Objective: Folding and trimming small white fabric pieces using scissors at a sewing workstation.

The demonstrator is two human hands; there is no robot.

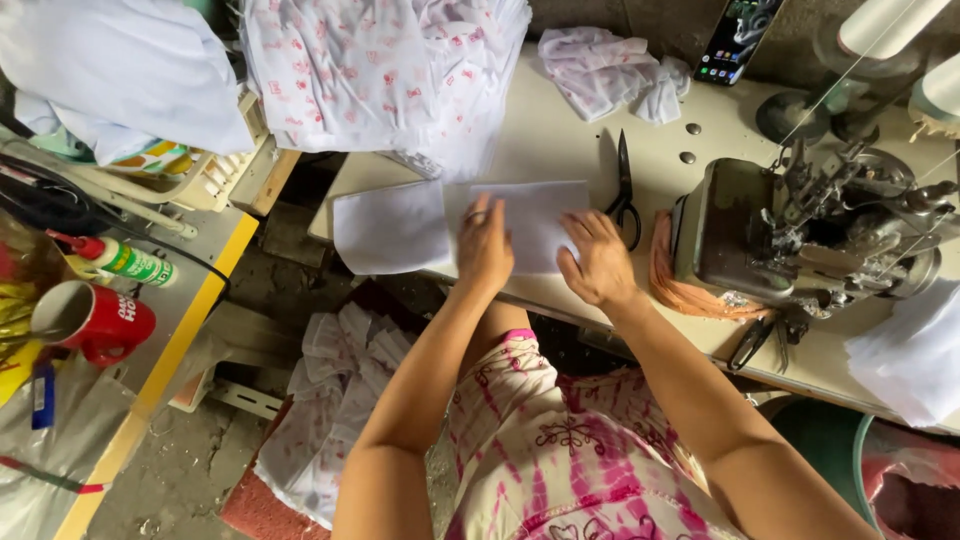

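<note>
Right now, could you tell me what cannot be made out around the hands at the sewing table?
- Head view: the left hand and right hand cover part of the white fabric piece.
- The grey sewing machine hides its needle area.
- The thread cones are cut off by the top edge.

I see my left hand (485, 245) and right hand (598, 262) resting side by side on a cloth piece (535, 215) at the near edge of the surface (560, 140). A second piece (390, 228) lies left of it, scissors (624, 190) just right, the sewing machine (800, 235) further right. A phone (738, 38) leans behind, and a mug (90, 320) sits on the side table far left.
</note>
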